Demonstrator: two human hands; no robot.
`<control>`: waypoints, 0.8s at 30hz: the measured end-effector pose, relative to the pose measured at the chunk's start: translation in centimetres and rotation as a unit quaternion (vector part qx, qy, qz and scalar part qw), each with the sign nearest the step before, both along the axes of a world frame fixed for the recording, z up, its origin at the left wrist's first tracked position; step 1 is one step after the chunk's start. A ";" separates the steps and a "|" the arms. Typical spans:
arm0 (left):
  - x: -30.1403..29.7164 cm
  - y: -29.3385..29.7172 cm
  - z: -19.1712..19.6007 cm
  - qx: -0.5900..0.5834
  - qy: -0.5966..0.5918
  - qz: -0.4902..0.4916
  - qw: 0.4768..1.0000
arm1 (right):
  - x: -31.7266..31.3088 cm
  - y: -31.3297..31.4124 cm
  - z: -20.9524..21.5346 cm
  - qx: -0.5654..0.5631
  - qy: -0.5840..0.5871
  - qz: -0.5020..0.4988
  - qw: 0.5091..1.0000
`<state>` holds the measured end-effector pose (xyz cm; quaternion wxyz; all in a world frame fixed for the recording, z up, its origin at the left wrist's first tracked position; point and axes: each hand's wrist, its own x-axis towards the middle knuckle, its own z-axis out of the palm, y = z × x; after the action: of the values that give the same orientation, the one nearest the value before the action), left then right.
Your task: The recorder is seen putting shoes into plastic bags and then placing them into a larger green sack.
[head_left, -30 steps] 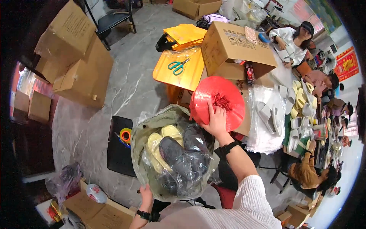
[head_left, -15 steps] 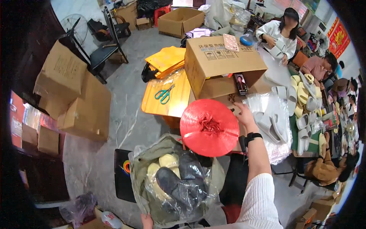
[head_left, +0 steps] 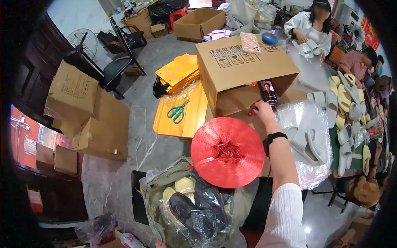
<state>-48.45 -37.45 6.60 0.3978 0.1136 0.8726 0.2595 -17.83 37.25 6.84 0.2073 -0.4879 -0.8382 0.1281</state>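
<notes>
Head view: a cardboard box (head_left: 244,62) stands open toward the person beside a yellow wooden tabletop (head_left: 182,129). Nearer, an olive bag (head_left: 154,213) gapes around yellow slippers (head_left: 185,185) and dark slippers (head_left: 182,206), with clear plastic over them. Next in size, a red roll of plastic twine (head_left: 206,163) overlaps the bag's far rim. It could topple, I judge, if the right forearm alongside knocks it or its support gives; loose strands in its core might snag and tangle.

The right hand (head_left: 262,111) is at the box's opening, fingers curled in, clear of the roll; whether they pinch anything I cannot tell. Only fingertips of the left hand (head_left: 161,244) show at the bag's near edge, the rest cut off, so its grip is unclear. Whatever bears the roll is hidden beneath it. Smallest, a phone (head_left: 269,93) leans partly inside the box.
</notes>
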 end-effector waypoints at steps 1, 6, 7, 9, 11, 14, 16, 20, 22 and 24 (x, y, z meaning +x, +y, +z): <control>-0.1 0.4 -0.4 0.001 0.000 -0.003 1.000 | 0.5 0.7 -1.0 -0.002 -0.009 0.003 1.000; 0.5 2.9 1.0 0.004 -0.001 -0.003 1.000 | 1.1 1.4 -2.9 -0.018 -0.031 0.033 0.999; 0.9 2.9 1.9 0.000 0.002 0.007 1.000 | -0.6 -0.3 -0.8 -0.064 0.014 -0.001 0.998; 1.5 4.0 2.8 0.002 -0.003 0.008 1.000 | -1.2 -3.4 3.4 -0.108 0.052 -0.042 0.992; 1.9 5.0 3.1 0.008 -0.013 0.002 1.000 | -0.5 -6.3 6.0 -0.059 0.108 0.016 0.992; 2.1 4.4 2.6 0.011 -0.011 0.009 1.000 | -2.1 -10.8 5.8 -0.112 -0.036 0.050 0.992; 1.1 3.0 0.6 0.008 -0.004 0.023 1.000 | -4.9 -13.6 6.6 -0.148 -0.123 0.001 0.981; 0.6 3.1 -0.9 -0.120 -0.041 0.015 0.992 | -5.4 -14.1 4.7 -0.117 -0.149 -0.041 0.981; 0.4 1.4 -0.5 -0.139 0.061 0.011 0.988 | -4.8 -14.4 5.0 -0.096 -0.128 -0.041 0.986; 0.6 3.6 1.0 -0.097 0.057 0.003 0.994 | -3.9 -14.5 5.7 -0.130 -0.098 -0.076 0.984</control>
<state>-47.81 -33.82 7.63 0.3561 0.0861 0.9152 0.1680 -21.75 22.76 12.57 0.0677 -0.5829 -0.7913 0.1718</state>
